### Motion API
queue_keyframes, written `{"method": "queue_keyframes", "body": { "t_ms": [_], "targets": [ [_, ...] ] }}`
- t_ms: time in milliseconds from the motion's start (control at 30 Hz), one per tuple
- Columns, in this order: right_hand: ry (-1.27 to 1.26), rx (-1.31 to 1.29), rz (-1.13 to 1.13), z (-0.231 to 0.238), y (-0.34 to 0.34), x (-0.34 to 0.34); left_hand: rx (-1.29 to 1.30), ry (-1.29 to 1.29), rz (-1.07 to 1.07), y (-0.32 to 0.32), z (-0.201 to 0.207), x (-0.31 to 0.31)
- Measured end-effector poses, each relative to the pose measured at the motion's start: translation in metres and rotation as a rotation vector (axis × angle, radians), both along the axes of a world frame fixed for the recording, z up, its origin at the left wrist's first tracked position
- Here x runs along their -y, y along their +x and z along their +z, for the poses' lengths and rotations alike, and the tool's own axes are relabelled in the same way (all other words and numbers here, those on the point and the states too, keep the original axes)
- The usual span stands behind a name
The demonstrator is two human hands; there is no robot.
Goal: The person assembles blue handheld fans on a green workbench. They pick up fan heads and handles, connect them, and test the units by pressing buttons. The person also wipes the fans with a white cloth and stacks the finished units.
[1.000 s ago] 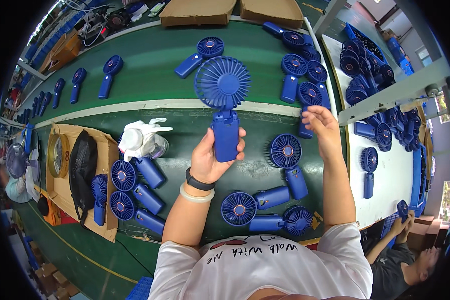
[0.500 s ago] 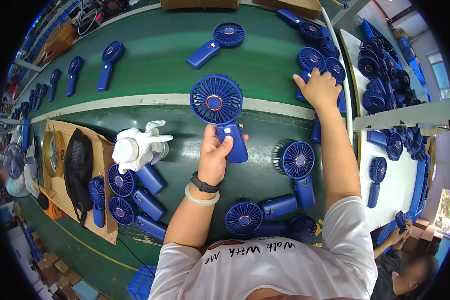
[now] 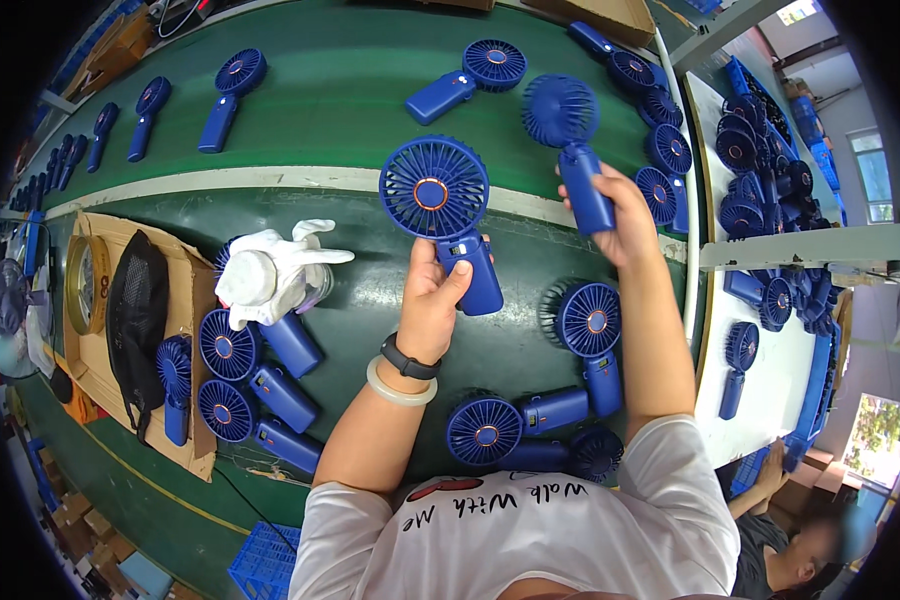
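Observation:
My left hand [image 3: 432, 300] grips the handle of a blue handheld fan [image 3: 437, 195], its round grille facing me above the green table [image 3: 350, 90]. My right hand [image 3: 625, 215] holds a second blue fan [image 3: 562, 115] by its handle, raised with the back of its head toward me. A dark watch and a pale bangle sit on my left wrist. More blue fans [image 3: 590, 325] lie on the table under my right forearm and near my body.
A white cloth [image 3: 270, 275] lies on fans at the left. A cardboard tray [image 3: 185, 290] holds a black pouch [image 3: 135, 310] and fans. Several fans are spread along the far belt and heaped on the right shelf [image 3: 770, 170]. Another person [image 3: 800, 545] sits at lower right.
My right hand has picked a fan up from the pile at the right and lifted it. My left hand has turned its fan so the grille faces me.

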State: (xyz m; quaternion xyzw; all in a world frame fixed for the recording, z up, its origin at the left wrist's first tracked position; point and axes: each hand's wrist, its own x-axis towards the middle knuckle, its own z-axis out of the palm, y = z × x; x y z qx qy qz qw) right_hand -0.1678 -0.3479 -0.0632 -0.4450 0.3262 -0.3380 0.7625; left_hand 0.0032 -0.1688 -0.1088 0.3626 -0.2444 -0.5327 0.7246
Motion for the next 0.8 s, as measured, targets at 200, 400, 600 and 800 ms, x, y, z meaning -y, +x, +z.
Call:
{"method": "queue_keyframes", "body": {
  "t_ms": [200, 400, 600, 800],
  "targets": [
    [0.457, 0.749, 0.353, 0.008, -0.002, -0.050, 0.000, -0.040, -0.020, -0.003, 0.002, 0.000],
    [0.417, 0.871, 0.491, 0.005, 0.006, -0.069, 0.046, -0.051, -0.077, -0.004, 0.009, -0.003],
    [0.365, 0.845, 0.425, 0.005, 0.008, -0.071, 0.050, -0.024, -0.067, -0.006, 0.010, -0.001],
    [0.340, 0.756, 0.310, 0.000, 0.010, -0.071, 0.072, -0.042, -0.058, -0.008, 0.009, -0.002]
  ]
}}
